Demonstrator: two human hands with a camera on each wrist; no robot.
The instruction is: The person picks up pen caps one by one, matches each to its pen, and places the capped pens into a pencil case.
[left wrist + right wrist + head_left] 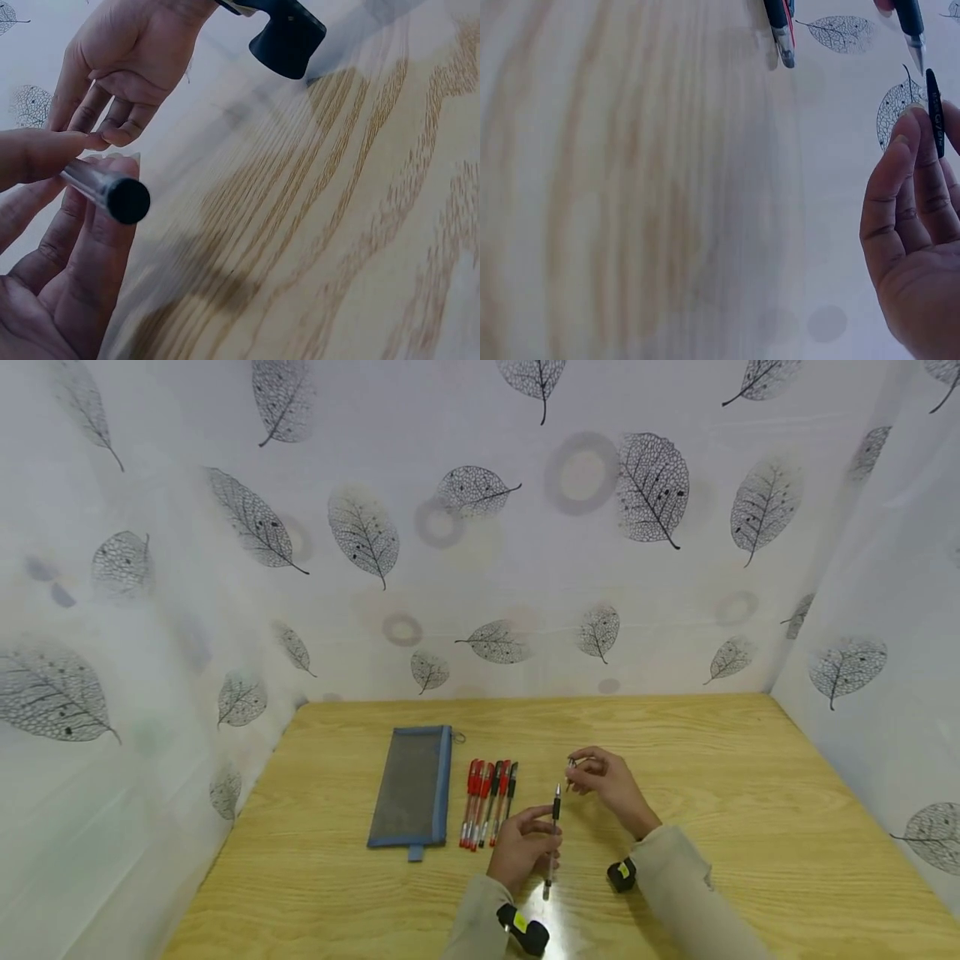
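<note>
A slim pen with a clear barrel, a black front section and a silver conical tip (pixel 556 810) is held over the table of pale yellow wood grain (pixel 300 893). The left hand (pixel 517 850) has its grip closed about the barrel, thumb on one side and fingers on the other. In the head view, the pen's long axis runs almost straight away from the person, leaning slightly right at the far end; the silver tip points away, the dark rear end back toward the person. In the left wrist view that round end faces the camera.

The right hand (pixel 611 783) pinches a narrow black cap with pale lettering (pixel 935 112) between thumb and fingertips. In the right wrist view the cap stands nearly upright, its upper end just beside the pen's tip, apparently apart from it.

Left of the hands, a row of clear-barrelled pens with red and black caps (pixel 486 779) lies roughly parallel, capped ends pointing away. Beside them lies a flat grey mesh pouch with blue edging (pixel 408 785), its long axis also running away from the person.
</note>
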